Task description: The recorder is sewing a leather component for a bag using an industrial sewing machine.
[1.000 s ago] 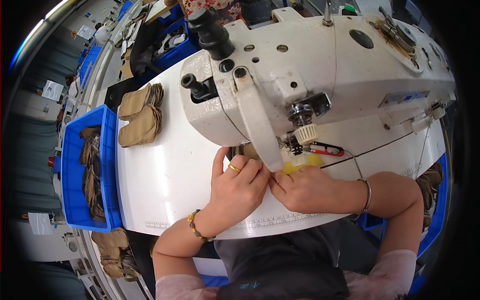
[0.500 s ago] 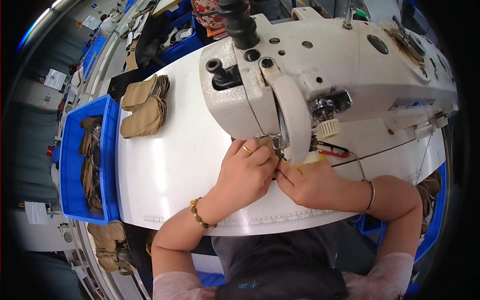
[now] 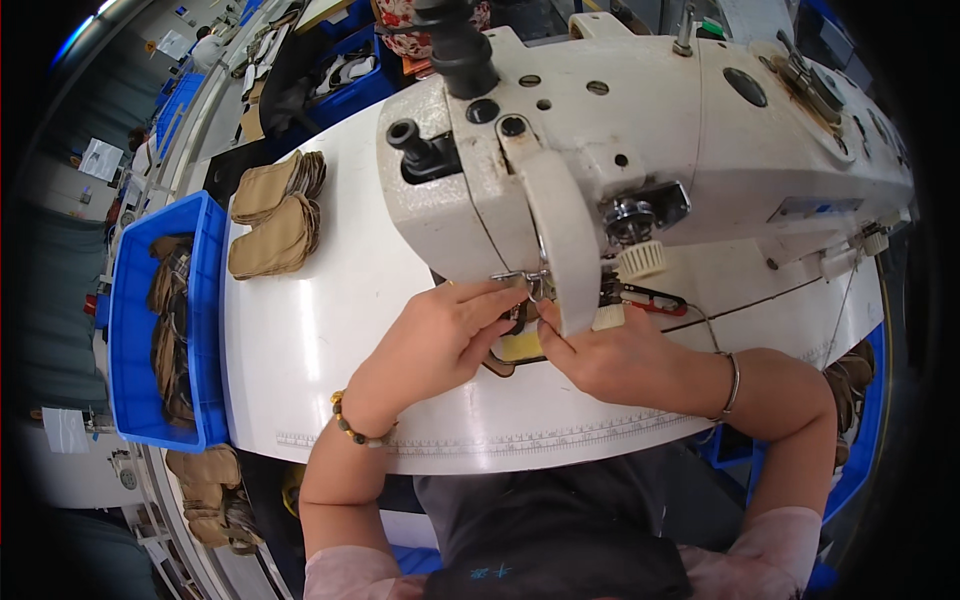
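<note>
Far left: blue bin (image 3: pixel 207 330) with brown and dark pieces (image 3: pixel 170 330) heaped inside. On the white tabletop (image 3: pixel 320 370) beside it, two tan stacks (image 3: pixel 272 240), one behind the other; each lies lengthwise from lower left to upper right.

Your left hand (image 3: pixel 425 335) next. Half a second ago it nearly met the right; now it has drawn leftward and flattened, index finger stretched to the metal parts (image 3: pixel 520 277) under the machine head (image 3: pixel 425 225), the other fingers bent below. Whether its tips pinch anything, can't tell.

Between your hands, a gap that wasn't there: a yellow patch (image 3: pixel 518 348) and the dark-rimmed brown piece (image 3: pixel 499 368) show. My reading: the left no longer covers the piece's near edge, and the handling is right up by the needle area. The piece sits below the machine head, its rounded corner toward you, visible edge slanting down to the right. Most is covered; long axis can't be told.

Right hand (image 3: pixel 625 360): fingers curled, tips by the white lever (image 3: pixel 562 240); pinch unclear. Beyond it, red-and-black snips (image 3: pixel 655 298).
</note>
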`<state>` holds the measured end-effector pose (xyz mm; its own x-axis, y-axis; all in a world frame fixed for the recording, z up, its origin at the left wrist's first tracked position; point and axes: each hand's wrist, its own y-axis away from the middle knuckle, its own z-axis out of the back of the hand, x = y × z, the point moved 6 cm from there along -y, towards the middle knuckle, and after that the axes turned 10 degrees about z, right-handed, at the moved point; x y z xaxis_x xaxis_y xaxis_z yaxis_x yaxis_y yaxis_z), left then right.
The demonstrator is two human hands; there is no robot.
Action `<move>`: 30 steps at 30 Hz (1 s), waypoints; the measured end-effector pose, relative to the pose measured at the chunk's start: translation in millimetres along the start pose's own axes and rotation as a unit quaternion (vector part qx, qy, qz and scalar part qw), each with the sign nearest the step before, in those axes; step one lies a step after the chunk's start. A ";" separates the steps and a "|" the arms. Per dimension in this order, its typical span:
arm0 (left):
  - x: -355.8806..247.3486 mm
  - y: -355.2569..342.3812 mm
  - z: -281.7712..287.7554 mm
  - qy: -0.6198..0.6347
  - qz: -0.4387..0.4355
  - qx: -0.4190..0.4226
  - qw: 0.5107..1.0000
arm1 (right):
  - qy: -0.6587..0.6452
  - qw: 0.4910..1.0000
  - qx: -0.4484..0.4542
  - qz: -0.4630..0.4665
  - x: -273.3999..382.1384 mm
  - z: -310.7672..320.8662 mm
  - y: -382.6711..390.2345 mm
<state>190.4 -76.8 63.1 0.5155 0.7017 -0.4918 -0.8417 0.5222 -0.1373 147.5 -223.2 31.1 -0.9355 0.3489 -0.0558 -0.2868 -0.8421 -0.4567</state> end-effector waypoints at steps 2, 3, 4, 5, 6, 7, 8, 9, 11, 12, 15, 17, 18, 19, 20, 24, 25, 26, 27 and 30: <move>7.5 0.9 1.4 0.037 0.021 0.035 0.998 | 0.005 1.000 -0.010 0.004 0.9 1.2 -0.2; 8.4 -0.7 0.8 0.037 0.021 0.035 0.998 | 0.004 1.000 -0.004 0.003 0.7 1.3 -0.7; 8.8 -2.9 -0.9 0.044 0.016 0.044 0.998 | 0.003 1.000 0.002 0.003 0.4 1.2 -0.9; 8.6 -4.0 -3.0 0.050 0.011 0.053 0.997 | 0.003 1.000 0.002 0.004 0.7 -1.1 -0.6; 8.7 -4.5 -5.5 0.050 0.011 0.053 0.997 | -0.004 1.000 -0.021 0.001 0.6 -3.3 0.6; 8.6 -4.6 -8.2 0.040 0.011 0.049 0.998 | -0.011 0.999 -0.045 -0.003 0.3 -3.3 1.5; 8.0 -5.1 -9.8 0.030 0.012 0.044 0.998 | -0.010 0.999 -0.045 -0.002 0.3 -3.4 1.9; 7.0 -5.9 -10.9 0.030 0.012 0.044 0.998 | -0.008 0.999 -0.042 0.000 0.6 -3.8 2.5; 5.9 -7.4 -14.4 -0.001 0.015 0.058 0.998 | -0.007 0.999 -0.038 0.003 2.1 -2.7 2.7; 6.4 -7.8 -14.8 -0.002 0.016 0.057 0.998 | -0.002 1.000 -0.025 0.001 3.0 -1.7 1.9; 6.2 -8.1 -17.5 0.016 -0.006 0.069 0.997 | 0.000 1.000 -0.010 0.002 5.7 -2.0 1.5; 5.5 -8.3 -17.7 0.013 -0.017 0.066 0.998 | -0.001 1.000 -0.007 0.003 6.4 -2.0 1.8; 5.9 -8.0 -18.6 0.013 -0.017 0.065 0.998 | -0.004 1.000 -0.009 0.003 6.5 -1.5 1.6; 5.6 -7.3 -18.4 0.018 -0.026 0.051 0.998 | -0.007 1.000 -0.011 0.004 6.7 -1.1 1.6; 4.5 -6.6 -17.6 0.023 -0.034 0.037 0.998 | -0.006 1.000 -0.010 0.005 7.0 -1.7 1.8; -0.4 -4.8 -18.0 0.012 -0.025 0.034 0.999 | -0.014 1.000 -0.010 0.005 6.5 -3.0 1.8; -3.1 -3.2 -18.9 -0.023 -0.027 0.022 0.999 | -0.020 1.000 -0.011 0.002 5.9 -2.9 1.6; -5.7 -1.6 -19.1 -0.059 -0.029 0.011 0.998 | -0.019 1.000 -0.010 0.002 6.0 -3.0 1.9; -9.3 0.0 -18.3 -0.058 -0.029 0.010 0.998 | -0.018 1.000 -0.008 0.000 6.0 -3.2 2.5; -13.9 1.7 -18.6 -0.119 -0.031 0.015 0.992 | -0.020 1.000 -0.005 -0.003 5.5 -2.0 2.5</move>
<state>178.8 -94.7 53.7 0.5923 0.7603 -0.2666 -0.8040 0.5795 -0.1336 142.1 -222.6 28.0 -0.9416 0.3363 -0.0175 -0.2901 -0.8363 -0.4653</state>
